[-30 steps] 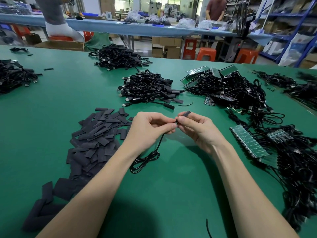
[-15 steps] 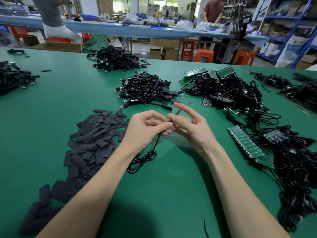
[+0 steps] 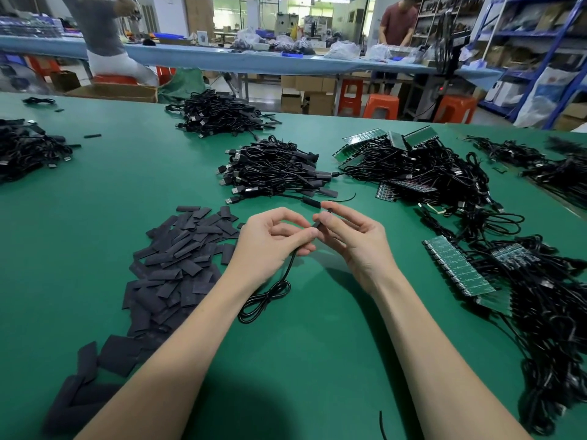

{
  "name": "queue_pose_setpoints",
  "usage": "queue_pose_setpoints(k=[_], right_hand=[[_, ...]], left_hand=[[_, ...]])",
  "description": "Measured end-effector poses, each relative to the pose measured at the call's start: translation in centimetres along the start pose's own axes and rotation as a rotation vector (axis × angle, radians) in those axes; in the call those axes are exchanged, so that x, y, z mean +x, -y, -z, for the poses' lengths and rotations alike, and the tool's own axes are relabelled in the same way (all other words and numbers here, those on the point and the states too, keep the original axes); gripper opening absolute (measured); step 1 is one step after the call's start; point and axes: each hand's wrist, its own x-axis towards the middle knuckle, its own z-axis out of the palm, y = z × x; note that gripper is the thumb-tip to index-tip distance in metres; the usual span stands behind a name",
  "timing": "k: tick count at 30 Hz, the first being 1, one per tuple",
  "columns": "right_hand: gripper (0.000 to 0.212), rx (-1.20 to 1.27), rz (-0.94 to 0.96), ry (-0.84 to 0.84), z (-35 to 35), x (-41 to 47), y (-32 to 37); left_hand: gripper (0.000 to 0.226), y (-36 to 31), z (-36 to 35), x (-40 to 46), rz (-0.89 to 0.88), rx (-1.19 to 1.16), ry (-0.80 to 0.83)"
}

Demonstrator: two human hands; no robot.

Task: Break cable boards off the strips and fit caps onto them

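Both hands work at the centre of the green worktop (image 3: 301, 360), raised slightly above it so the cable (image 3: 270, 296) can hang free. The left hand (image 3: 270, 242) has its fingers curled and pinches the cable just behind its end, which fixes the board for capping; the slack drops to a loose loop on the worktop toward 6 o'clock. The right hand (image 3: 352, 236) pinches a small black cap (image 3: 319, 222) between thumb and forefinger, the other fingers loosely spread, and holds it against the cable end; how far the cap is seated cannot be told. Judged from this, the fitting step is in hand. Supplies lie within reach by function: loose caps (image 3: 178, 258) in a heap at 9 o'clock beside the left hand, board strips (image 3: 457, 271) with attached cables at 3 o'clock beside the right, and a pile (image 3: 273, 169) of cables, apparently finished, at 12 o'clock, clear of the working area.
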Motion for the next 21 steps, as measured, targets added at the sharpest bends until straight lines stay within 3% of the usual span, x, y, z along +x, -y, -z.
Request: queue_pose_setpoints(k=[3, 6, 11, 14, 18, 21], right_hand=[[0.018, 0.088, -0.005, -0.105, 0.3, 0.4, 0.0], [0.028, 0.092, -0.004, -0.136, 0.4, 0.7, 0.0], [0.028, -0.014, -0.031, -0.241, 0.8, 1.3, -0.5], [0.026, -0.098, -0.027, -0.229, 0.9, 1.5, -0.9], [0.02, -0.134, -0.045, -0.216, 1.1, 1.8, -1.1], [0.016, -0.14, -0.047, -0.214, 1.3, 1.9, -1.2]], left_hand=[[0.01, -0.1, 0.0, 0.1, 0.095, 0.102, 0.06], [0.007, -0.8, 0.2, 0.6, 0.082, 0.241, 0.067], [0.003, -4.0, 0.7, 6.8, -0.261, 0.795, -0.004], [0.014, -5.2, 1.1, 11.5, -0.37, 1.093, -0.021], [0.029, -3.7, 1.8, 14.6, -0.242, 1.409, 0.148], [0.035, -1.7, 1.5, 14.1, -0.248, 1.477, 0.141]])
